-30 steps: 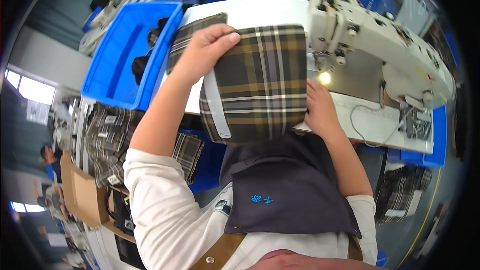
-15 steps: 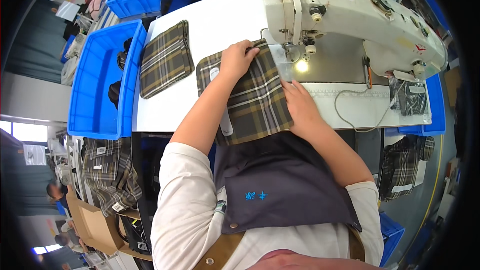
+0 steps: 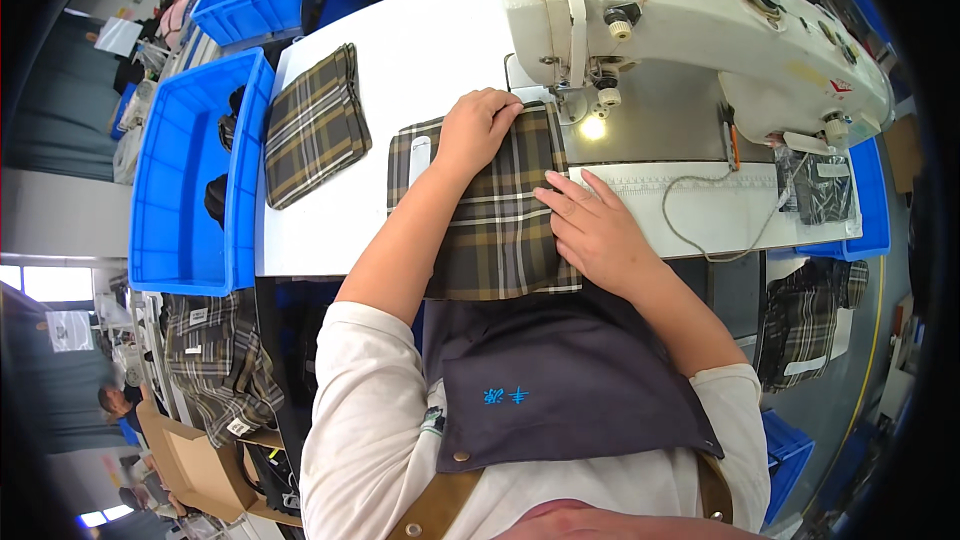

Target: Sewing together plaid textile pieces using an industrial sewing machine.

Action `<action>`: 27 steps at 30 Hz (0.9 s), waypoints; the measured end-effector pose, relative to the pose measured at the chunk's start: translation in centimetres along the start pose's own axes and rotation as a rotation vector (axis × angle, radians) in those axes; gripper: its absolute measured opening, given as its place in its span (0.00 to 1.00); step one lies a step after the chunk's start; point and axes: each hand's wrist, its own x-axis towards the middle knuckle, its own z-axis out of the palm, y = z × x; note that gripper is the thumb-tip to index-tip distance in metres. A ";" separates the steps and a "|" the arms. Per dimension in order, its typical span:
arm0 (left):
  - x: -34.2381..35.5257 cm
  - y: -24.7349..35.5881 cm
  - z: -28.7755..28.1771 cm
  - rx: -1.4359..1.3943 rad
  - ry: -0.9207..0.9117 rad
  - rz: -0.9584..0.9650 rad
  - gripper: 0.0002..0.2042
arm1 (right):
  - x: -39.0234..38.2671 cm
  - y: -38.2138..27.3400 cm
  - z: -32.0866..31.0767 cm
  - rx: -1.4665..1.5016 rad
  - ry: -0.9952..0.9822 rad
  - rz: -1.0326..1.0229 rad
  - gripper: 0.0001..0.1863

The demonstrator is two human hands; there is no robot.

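A piece of brown, black and white plaid fabric (image 3: 497, 240) lies in front of me on the white table, partly over its front edge. Its far right corner is pinched by my left hand (image 3: 478, 132), close to the sewing machine's needle area. My right hand (image 3: 600, 238) rests with spread fingers on the fabric's right edge, where a strip of plaid shows beyond a fold or upper layer. A white strip (image 3: 419, 154) lies on the left part of the fabric, partly hidden by my left forearm. The white sewing machine (image 3: 690, 25) stands beyond, its lamp lit.
A stack of plaid pieces (image 3: 318, 130) lies at the table's left, beside a blue bin (image 3: 187, 230) with dark items. To the right are orange-handled snips (image 3: 733, 138), a grey cord (image 3: 668, 215) and a clear-wrapped dark package (image 3: 824, 190). More plaid fabric (image 3: 215, 340) hangs at lower left.
The fabric has turned to lie straighter and shifted slightly toward me. My right hand has moved from beside its right edge onto it. My left hand keeps its pinch at the far corner.
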 end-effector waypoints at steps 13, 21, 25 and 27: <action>1.5 1.0 0.6 0.105 -0.053 -0.066 0.09 | -0.8 0.4 0.3 0.034 -0.006 0.048 0.19; 1.3 1.6 0.9 0.189 -0.045 -0.039 0.05 | -0.9 0.2 0.6 0.068 0.031 0.096 0.19; 1.2 1.4 1.6 0.198 0.060 0.277 0.05 | -0.9 0.2 0.4 0.026 -0.012 0.067 0.19; 0.8 1.8 2.0 0.188 0.032 0.279 0.06 | -1.1 0.4 0.7 0.021 0.000 0.068 0.19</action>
